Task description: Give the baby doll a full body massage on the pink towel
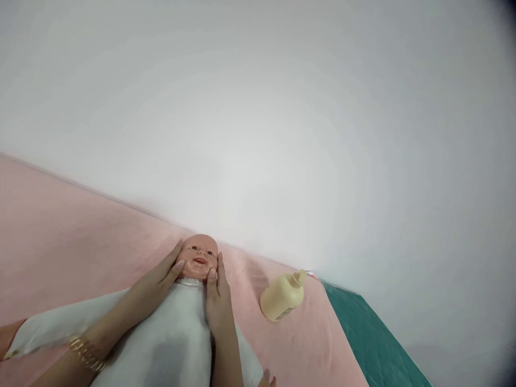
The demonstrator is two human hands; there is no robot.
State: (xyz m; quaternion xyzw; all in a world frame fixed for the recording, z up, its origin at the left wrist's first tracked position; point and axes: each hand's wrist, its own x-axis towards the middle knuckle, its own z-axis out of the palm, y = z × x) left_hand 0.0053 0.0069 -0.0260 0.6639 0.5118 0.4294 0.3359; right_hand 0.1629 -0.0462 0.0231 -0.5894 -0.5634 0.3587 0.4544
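Note:
A baby doll [199, 255] in white long-sleeved clothing [177, 317] lies on its back, its head near the wall. My left hand [163, 269] rests along the doll's head on the left of the view, fingers stretched out and thumb near the cheek. On the other side, my right hand [218, 295] lies against the cheek, with straight fingers pointing up and the thumb near the jaw. Both hands are open, touching the doll's head from either side. The fingers' undersides are hidden. A gold-coloured bracelet [86, 353] circles my left wrist.
A pale yellow pump bottle [282, 297] stands to the right of the doll. Under both spreads a pink cloth [88, 231]. A green padded surface [374, 333] shows beyond the cloth's right edge. A white wall [258, 123] rises directly behind.

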